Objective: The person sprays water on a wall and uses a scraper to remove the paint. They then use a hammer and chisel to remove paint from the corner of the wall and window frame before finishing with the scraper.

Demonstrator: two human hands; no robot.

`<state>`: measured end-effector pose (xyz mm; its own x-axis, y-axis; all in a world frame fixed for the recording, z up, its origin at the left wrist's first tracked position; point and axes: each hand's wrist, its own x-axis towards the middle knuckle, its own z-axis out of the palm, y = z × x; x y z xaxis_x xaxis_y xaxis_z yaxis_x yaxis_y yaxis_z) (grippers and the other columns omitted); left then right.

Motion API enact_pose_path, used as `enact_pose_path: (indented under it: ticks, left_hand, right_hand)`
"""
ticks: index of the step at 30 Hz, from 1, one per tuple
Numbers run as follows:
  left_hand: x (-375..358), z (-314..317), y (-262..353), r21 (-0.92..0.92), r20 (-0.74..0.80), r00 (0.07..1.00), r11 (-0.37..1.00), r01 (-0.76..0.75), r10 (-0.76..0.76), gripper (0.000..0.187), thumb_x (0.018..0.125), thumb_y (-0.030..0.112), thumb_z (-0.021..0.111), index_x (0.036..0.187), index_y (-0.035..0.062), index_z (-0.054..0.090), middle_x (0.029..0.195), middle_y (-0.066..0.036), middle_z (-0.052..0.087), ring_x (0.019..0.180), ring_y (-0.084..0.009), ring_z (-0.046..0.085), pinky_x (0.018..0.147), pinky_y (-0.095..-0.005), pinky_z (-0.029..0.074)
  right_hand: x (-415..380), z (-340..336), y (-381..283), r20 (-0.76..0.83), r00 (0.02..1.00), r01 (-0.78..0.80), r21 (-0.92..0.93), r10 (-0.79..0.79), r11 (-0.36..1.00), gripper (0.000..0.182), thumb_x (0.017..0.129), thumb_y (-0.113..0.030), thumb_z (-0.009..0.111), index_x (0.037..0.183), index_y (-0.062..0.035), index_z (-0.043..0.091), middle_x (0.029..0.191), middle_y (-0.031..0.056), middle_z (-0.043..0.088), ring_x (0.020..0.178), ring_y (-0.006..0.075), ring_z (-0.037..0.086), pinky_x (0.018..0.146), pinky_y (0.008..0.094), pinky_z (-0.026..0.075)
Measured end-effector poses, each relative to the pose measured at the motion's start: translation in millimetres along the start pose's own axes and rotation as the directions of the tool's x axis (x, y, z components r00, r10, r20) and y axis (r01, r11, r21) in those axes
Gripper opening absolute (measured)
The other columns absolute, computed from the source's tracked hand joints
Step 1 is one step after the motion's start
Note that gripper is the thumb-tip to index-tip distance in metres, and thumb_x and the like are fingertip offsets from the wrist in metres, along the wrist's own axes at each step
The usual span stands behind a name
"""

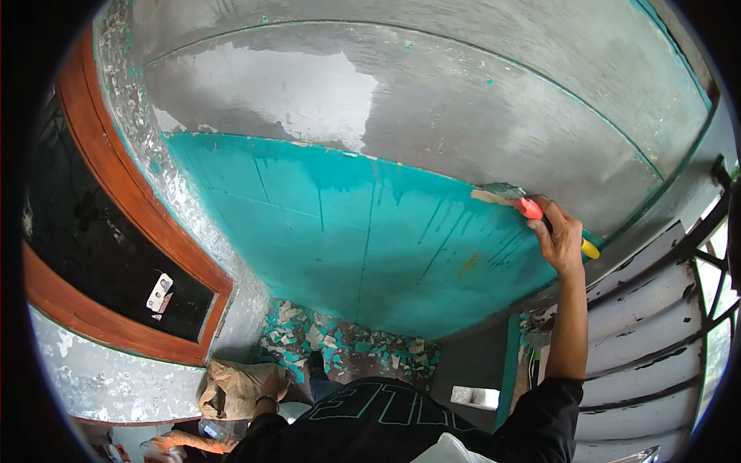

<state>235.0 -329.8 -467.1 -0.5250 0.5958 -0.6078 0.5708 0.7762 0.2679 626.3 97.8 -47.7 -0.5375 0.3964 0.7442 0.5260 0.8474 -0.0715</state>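
Note:
My right hand (561,235) is wrapped round the handle of a paint scraper (530,208), which has a red front part and a yellow butt end. Its blade presses at the upper edge of the turquoise paint (347,208), where a pale flake of paint (491,198) lifts off the wall. Above that edge the wall (463,123) is scraped down to grey, with one whitish patch. Down at the lower left hangs my left hand (274,382), beside a brown sack (230,388); its fingers are too small and dark to make out.
Turquoise and pale paint chips (340,339) litter the floor at the wall's foot. A brown-framed window (220,297) with dark glass stands to the left. On the right are a slatted panel (641,339) and dark metal bars (714,262). An orange cloth-like item (185,441) lies bottom left.

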Motion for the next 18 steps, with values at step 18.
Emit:
enact_pose_path:
  ticks: [18]
  left_hand:
    - [16,78,-92,-0.018,0.077,0.993,0.995,0.093,-0.092,0.052,0.09,0.03,0.051,0.132,0.002,0.04,0.136,-0.026,0.043,0.124,-0.0392,0.045,0.102,-0.0455,0.038]
  right_hand:
    - [28,43,-55,-0.049,0.999,-0.022,-0.072,0.019,0.997,0.036,0.077,-0.026,0.073,0.105,-0.0062,0.063,0.075,0.0085,0.059,0.06,0.028,0.058,0.055,0.0347,0.045]
